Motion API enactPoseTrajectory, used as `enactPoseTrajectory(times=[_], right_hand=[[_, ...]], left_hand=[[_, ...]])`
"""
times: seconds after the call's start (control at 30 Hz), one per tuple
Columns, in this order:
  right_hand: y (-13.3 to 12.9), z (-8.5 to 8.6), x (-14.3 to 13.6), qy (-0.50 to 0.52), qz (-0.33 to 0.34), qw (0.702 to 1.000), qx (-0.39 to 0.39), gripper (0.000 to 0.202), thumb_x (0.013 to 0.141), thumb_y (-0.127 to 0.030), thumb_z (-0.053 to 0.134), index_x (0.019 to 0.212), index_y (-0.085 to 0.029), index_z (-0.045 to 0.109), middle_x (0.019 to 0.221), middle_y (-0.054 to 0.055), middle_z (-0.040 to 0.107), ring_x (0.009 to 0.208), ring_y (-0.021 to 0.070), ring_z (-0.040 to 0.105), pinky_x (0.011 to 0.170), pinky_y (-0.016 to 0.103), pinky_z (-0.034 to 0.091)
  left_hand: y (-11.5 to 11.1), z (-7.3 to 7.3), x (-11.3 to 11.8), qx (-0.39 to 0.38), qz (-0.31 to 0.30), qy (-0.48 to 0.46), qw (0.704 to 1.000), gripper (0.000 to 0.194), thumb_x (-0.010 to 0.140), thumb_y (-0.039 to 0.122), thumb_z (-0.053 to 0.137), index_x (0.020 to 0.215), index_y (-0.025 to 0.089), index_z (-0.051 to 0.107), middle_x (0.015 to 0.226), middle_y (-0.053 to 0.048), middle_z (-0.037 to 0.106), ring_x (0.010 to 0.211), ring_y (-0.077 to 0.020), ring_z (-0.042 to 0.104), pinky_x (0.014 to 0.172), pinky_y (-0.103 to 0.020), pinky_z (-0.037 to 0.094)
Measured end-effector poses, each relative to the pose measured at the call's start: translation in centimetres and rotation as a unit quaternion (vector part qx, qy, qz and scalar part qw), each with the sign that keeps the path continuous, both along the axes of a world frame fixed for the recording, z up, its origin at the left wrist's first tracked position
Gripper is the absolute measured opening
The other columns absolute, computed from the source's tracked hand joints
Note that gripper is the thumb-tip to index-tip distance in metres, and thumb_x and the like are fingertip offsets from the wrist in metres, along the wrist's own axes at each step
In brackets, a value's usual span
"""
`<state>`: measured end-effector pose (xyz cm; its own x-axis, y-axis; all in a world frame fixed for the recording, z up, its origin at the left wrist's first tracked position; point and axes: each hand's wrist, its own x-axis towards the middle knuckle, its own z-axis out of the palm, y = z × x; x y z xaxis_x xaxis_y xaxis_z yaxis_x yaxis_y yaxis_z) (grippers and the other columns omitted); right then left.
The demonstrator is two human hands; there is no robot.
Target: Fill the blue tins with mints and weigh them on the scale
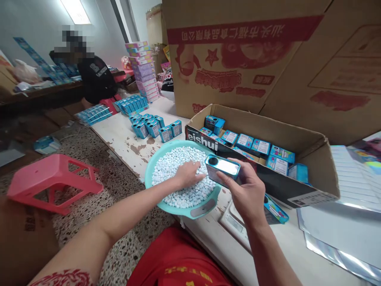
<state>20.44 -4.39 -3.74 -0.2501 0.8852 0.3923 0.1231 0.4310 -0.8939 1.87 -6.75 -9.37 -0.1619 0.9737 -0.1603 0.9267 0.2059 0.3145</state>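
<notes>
My left hand point(189, 174) is down among the small white candies point(175, 163) in a mint-green plastic basin point(152, 157). Its visible fingers are apart, and some fingertips are hidden by the candies. Over the basin's right rim, my right hand point(245, 184) is closed around a small blue tin point(222, 167). The tin has a pale top with a round dark hole near its left end. Whether any candies are inside it cannot be seen.
Right of the basin stands an open carton point(238, 153) of blue tins. Below it are a white scale point(235, 224) and another blue tin point(275, 210). Several tins point(153, 127) stand behind the basin. A red stool point(53, 174) is at left; a person point(95, 75) sits farther back.
</notes>
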Motion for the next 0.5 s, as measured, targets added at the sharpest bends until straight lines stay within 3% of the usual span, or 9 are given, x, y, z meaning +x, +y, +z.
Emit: enactPoseTrajectory(times=[0.1, 0.2, 0.27, 0.33, 0.4, 0.5], right_hand=[[0.1, -0.8, -0.3, -0.009, 0.005, 1.0, -0.018, 0.037, 0.073, -0.042, 0.075, 0.103, -0.022, 0.067, 0.094, 0.004, 0.066, 0.085, 0.0211, 0.062, 0.08, 0.036, 0.049], [0.0, -1.3, -0.6, -0.032, 0.007, 0.999, -0.026, 0.038, 0.072, -0.045, 0.075, 0.101, -0.021, 0.067, 0.093, 0.004, 0.066, 0.084, 0.0213, 0.062, 0.079, 0.036, 0.049], [-0.2, -1.2, -0.8, -0.045, 0.011, 0.999, -0.02, 0.037, 0.073, -0.046, 0.074, 0.1, -0.021, 0.067, 0.093, 0.004, 0.065, 0.084, 0.0216, 0.062, 0.079, 0.036, 0.048], [-0.5, -0.8, -1.3, -0.066, 0.023, 0.998, -0.003, 0.036, 0.073, -0.047, 0.073, 0.098, -0.022, 0.067, 0.091, 0.004, 0.065, 0.084, 0.0217, 0.061, 0.078, 0.036, 0.048], [-0.8, -0.5, -2.0, -0.089, 0.043, 0.995, 0.017, 0.035, 0.073, -0.047, 0.072, 0.096, -0.022, 0.067, 0.09, 0.004, 0.065, 0.084, 0.0221, 0.061, 0.077, 0.035, 0.048], [-1.3, -0.3, -3.5, -0.132, 0.075, 0.988, 0.042, 0.029, 0.075, -0.046, 0.071, 0.093, -0.023, 0.067, 0.092, 0.005, 0.066, 0.086, 0.0235, 0.062, 0.075, 0.035, 0.047]], left_hand=[[-1.4, -0.1, -1.0, 0.05, 0.005, -0.089, 0.995, 0.028, 0.08, 0.042, 0.057, 0.099, 0.023, 0.063, 0.1, -0.008, 0.064, 0.096, -0.0268, 0.06, 0.08, -0.037, 0.048], [-2.2, 0.1, -2.6, 0.077, 0.098, -0.288, 0.95, 0.021, 0.069, 0.037, 0.068, 0.082, 0.022, 0.063, 0.072, -0.002, 0.062, 0.069, -0.0189, 0.06, 0.059, -0.027, 0.046], [-2.3, 0.9, -3.1, 0.079, 0.191, -0.426, 0.881, 0.022, 0.065, 0.036, 0.07, 0.077, 0.02, 0.06, 0.059, 0.002, 0.054, 0.051, -0.0134, 0.053, 0.046, -0.022, 0.038], [-2.4, 2.4, -3.2, 0.096, 0.259, -0.543, 0.793, 0.027, 0.063, 0.035, 0.073, 0.077, 0.019, 0.057, 0.058, 0.003, 0.053, 0.045, -0.0097, 0.049, 0.04, -0.019, 0.032], [-2.2, 4.3, -2.7, 0.14, 0.278, -0.629, 0.712, 0.031, 0.06, 0.032, 0.076, 0.078, 0.019, 0.055, 0.062, 0.003, 0.055, 0.045, -0.0082, 0.051, 0.039, -0.016, 0.032], [-1.8, 6.9, -1.8, 0.212, 0.251, -0.71, 0.623, 0.032, 0.06, 0.03, 0.076, 0.08, 0.019, 0.054, 0.063, 0.003, 0.057, 0.048, -0.0095, 0.056, 0.04, -0.016, 0.036]])
